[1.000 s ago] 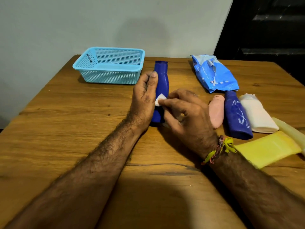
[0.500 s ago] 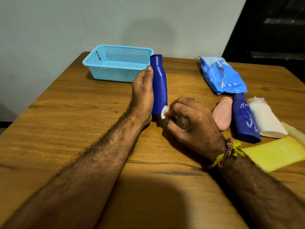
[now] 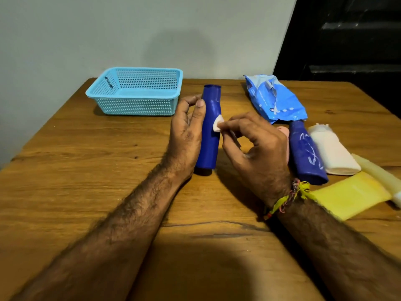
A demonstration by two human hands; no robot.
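Our left hand (image 3: 185, 131) steadies the bottle (image 3: 209, 148), fingers loosely curled, so our right hand (image 3: 260, 153), pinching a white pad (image 3: 217, 124), can wipe it.

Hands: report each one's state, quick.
Left hand: open, thumb against the blue bottle.
Right hand: pinching a white pad against it.
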